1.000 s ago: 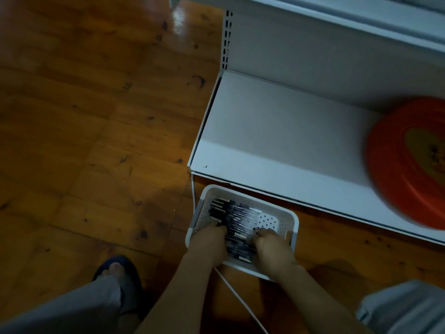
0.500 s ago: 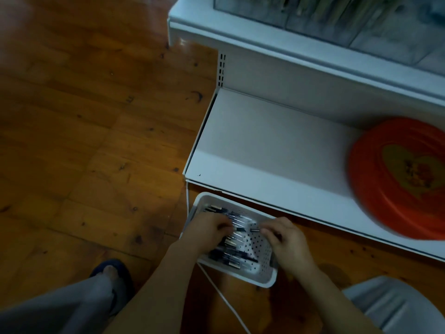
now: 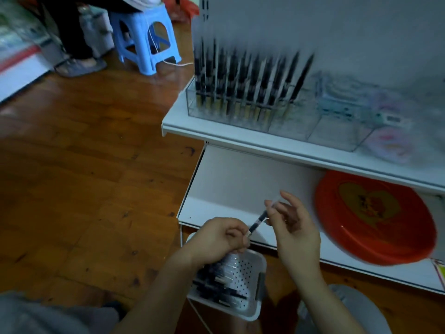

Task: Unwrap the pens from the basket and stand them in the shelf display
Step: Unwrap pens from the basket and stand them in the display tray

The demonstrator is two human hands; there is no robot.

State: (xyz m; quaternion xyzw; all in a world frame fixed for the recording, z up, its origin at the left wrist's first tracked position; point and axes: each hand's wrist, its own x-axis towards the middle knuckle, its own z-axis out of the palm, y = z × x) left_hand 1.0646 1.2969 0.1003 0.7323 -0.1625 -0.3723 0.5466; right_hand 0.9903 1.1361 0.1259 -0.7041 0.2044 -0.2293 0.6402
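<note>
A white perforated basket (image 3: 252, 307) sits on the wooden floor below my hands, with several wrapped black pens (image 3: 216, 285) in it. One black pen (image 3: 258, 221) is held slantwise above the basket. My left hand (image 3: 221, 239) grips its lower end and my right hand (image 3: 292, 227) pinches its upper end in clear wrap. On the upper shelf stands a clear display box (image 3: 240, 109) with several black pens (image 3: 240, 75) standing upright in its left compartments.
A red round tray (image 3: 375, 218) lies on the lower white shelf (image 3: 231, 179). A blue plastic stool (image 3: 144, 32) and another person's feet are at the far left. Clear compartments with blurred items fill the upper shelf's right. My knees flank the basket.
Both hands have lifted out of the basket with one pen held between them. The view has tilted up, bringing the upper shelf with the pen display into sight.
</note>
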